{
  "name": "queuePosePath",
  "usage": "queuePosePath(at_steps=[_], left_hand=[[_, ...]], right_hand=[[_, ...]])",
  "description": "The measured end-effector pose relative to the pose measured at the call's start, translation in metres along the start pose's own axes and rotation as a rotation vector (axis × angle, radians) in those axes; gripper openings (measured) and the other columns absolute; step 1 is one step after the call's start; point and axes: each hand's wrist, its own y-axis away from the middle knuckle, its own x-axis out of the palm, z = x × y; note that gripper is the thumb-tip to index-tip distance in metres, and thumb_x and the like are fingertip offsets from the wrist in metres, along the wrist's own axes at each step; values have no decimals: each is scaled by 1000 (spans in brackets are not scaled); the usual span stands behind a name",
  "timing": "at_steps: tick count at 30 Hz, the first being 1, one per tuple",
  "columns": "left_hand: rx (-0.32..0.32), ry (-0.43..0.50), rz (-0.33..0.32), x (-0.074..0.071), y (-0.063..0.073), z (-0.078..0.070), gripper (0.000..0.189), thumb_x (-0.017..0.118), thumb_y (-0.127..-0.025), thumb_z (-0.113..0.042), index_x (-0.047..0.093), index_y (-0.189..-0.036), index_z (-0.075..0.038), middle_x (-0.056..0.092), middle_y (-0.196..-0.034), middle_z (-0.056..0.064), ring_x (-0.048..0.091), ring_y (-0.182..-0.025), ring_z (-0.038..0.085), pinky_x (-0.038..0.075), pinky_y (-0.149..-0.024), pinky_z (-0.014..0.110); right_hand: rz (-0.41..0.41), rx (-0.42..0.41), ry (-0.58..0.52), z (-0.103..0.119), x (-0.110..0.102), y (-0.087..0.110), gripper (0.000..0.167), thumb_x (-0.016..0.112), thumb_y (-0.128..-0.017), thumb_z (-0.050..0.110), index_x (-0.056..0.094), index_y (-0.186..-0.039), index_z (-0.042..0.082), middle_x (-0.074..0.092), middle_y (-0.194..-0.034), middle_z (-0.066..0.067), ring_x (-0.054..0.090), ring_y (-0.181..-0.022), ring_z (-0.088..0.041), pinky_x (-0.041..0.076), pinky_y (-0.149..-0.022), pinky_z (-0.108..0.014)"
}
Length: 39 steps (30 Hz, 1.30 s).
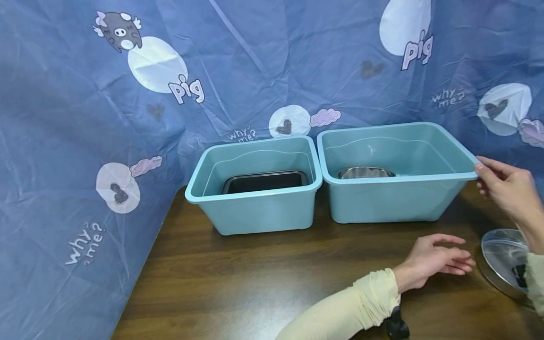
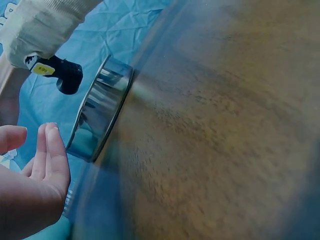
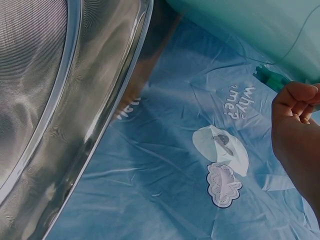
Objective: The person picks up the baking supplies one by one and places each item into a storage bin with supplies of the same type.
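My right hand (image 1: 510, 186) grips the front right corner of the right light-blue plastic bin (image 1: 382, 200), thumb over the rim. That hand (image 3: 300, 120) also shows at the right edge of the right wrist view. Over the wooden table, my left hand (image 1: 437, 259) holds nothing, its fingers loosely extended toward a round metal sieve (image 1: 501, 248). The sieve's fine mesh (image 3: 30, 65) shows up close in the right wrist view, and its shiny side wall (image 2: 100, 107) in the left wrist view. Inside the right bin sits a round metal container (image 1: 366, 172), partly hidden by the front wall.
A second light-blue bin (image 1: 259, 212) stands left of the first, their rims nearly meeting. It holds a black rectangular pan (image 1: 267, 182). A blue printed cloth (image 1: 255, 61) hangs behind the wooden table (image 1: 238, 278).
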Motion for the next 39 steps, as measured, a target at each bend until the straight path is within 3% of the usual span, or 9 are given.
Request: queuePosePath(at_steps=[3,10,17,24,39], left_hand=[[-4,7,8,0,-2,2,28,64,-93,13,70,-97,-15,68,-96,39,59,-106,63,62,-69,30],[-7,2,9,4,-5,6,27,64,-93,13,70,-99,-13,68,-95,39,59,-106,63,62,-69,29],[-20,-2,10,9,-9,10,26,64,-94,13,68,-99,-12,68,-94,38,60,-105,63,63,-74,36],[-52,33,62,10,-13,14,27,59,-95,17,65,-102,-9,64,-100,44,57,-109,64,60,-85,46],[-60,5,89,13,-16,19,35,61,-95,16,64,-111,-15,65,-101,43,56,-108,64,60,-84,47]], right_hand=[[2,4,6,-1,0,-1,53,52,-109,20,44,-144,-20,57,-69,18,53,-56,3,47,-49,-12],[9,14,-6,-1,0,0,52,53,-109,20,45,-145,-17,57,-69,17,53,-57,2,47,-49,-12],[5,15,-9,-1,-1,2,53,53,-109,20,44,-145,-18,57,-69,16,53,-57,1,46,-49,-13],[4,0,-10,1,0,0,51,53,-109,19,45,-144,-18,58,-69,17,53,-56,3,45,-49,-11],[10,-4,16,0,-1,0,55,52,-109,22,43,-144,-20,58,-69,17,54,-56,2,46,-49,-13]])
